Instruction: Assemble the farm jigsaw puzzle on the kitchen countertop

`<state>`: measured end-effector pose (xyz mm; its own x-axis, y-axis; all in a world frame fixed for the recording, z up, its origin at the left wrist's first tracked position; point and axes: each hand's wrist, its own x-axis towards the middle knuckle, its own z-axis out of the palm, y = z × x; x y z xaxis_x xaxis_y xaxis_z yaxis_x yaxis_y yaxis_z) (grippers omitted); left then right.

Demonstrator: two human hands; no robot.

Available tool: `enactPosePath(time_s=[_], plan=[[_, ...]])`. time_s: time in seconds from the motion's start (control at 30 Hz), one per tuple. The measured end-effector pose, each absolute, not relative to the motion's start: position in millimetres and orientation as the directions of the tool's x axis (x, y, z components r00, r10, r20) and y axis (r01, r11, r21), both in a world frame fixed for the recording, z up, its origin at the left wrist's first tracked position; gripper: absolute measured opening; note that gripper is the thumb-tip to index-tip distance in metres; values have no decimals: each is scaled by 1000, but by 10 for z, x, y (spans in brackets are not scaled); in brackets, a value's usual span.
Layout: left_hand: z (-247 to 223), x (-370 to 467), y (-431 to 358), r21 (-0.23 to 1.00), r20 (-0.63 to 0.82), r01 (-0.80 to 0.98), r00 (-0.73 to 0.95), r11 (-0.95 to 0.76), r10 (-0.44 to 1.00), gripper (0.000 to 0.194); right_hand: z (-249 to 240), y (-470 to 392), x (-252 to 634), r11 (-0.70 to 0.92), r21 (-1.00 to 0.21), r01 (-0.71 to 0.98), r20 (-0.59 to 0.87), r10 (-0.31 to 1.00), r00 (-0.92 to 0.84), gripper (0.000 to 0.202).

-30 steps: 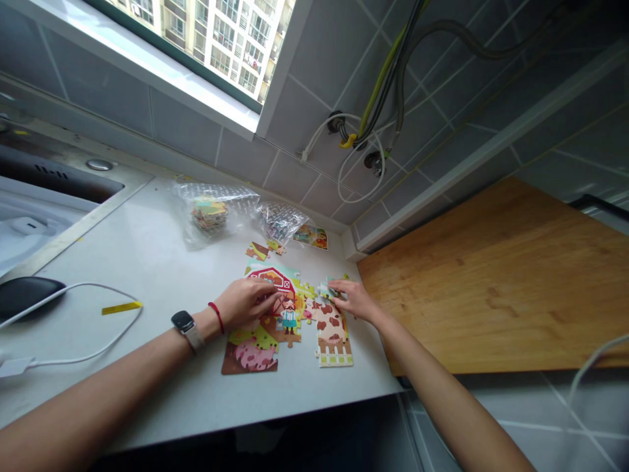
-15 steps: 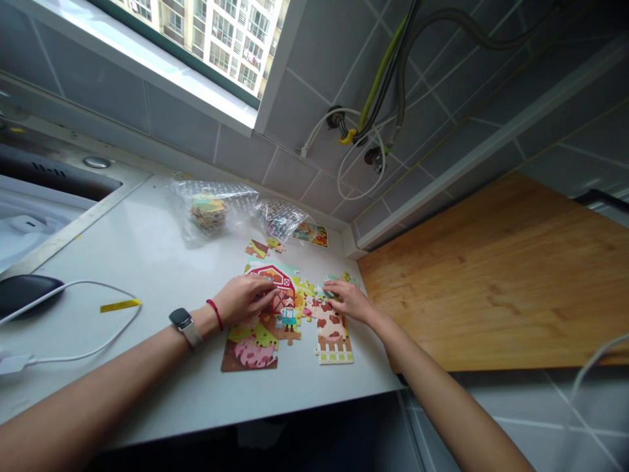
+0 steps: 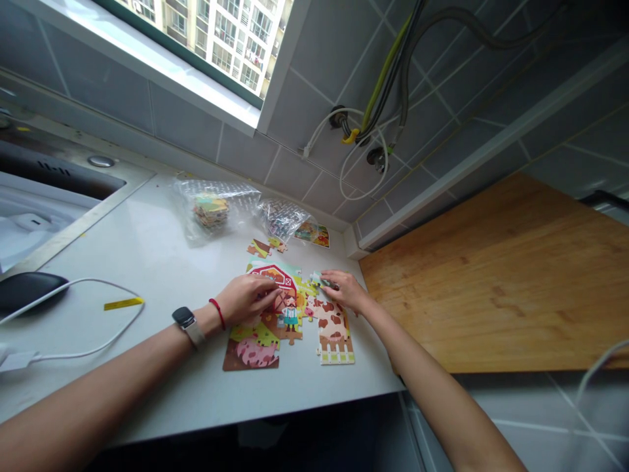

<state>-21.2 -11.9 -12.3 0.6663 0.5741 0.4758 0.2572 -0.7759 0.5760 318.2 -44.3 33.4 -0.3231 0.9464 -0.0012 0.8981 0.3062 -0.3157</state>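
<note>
- Left hand (image 3: 246,298): palm down, fingers spread flat on the assembled farm puzzle (image 3: 275,314) beside the red barn picture; grasps nothing, seemingly pinning the joined part so it does not slide.
- Right hand (image 3: 344,288): fingertips pinched narrow on a loose puzzle piece (image 3: 318,280), pale and greenish, held low at the puzzle's far right corner, just above the cow section (image 3: 333,328); the piece touches or nearly touches the joined edge, exact fit not discernible.
- Farm puzzle: lies flat on the white counter (image 3: 147,262), directly beneath both hands; pig corner nearest the person, cow section slightly apart to the right of the left hand's hold.
- Spare pieces (image 3: 265,247): loose, just beyond the left hand's fingertips.
- Clear bag of pieces (image 3: 211,210): farther beyond the left hand, toward the tiled wall; a second crumpled bag (image 3: 282,219) beside it.
- Wooden board (image 3: 496,282): right of the pinch, adjoining the counter.
- White cable (image 3: 88,347) and yellow tag (image 3: 122,303): well left of the left wrist, with its watch (image 3: 187,322).
</note>
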Motion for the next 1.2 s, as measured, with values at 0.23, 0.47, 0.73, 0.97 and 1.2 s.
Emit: enactPosePath(time_s=[0.23, 0.47, 0.73, 0.97, 1.2], plan=[[-176, -209, -108, 595, 459, 274, 656, -756, 599, 39, 287, -201, 2931, 388, -299, 872, -60, 904, -423, 38], [-205, -206, -101, 647, 465, 208, 655, -734, 595, 35, 351, -136, 2872, 402, -275, 873, -143, 881, -451, 42], [-204, -205, -104, 645, 448, 224, 663, -730, 600, 37, 371, -86, 2868, 470, -252, 846, -153, 844, -514, 28], [-210, -206, -101, 650, 451, 222, 656, -726, 605, 38, 396, -68, 2839, 529, -172, 831, -134, 823, -552, 21], [-171, -205, -106, 654, 434, 225, 670, -722, 602, 35, 297, -105, 2811, 525, -184, 831, -57, 839, -542, 28]])
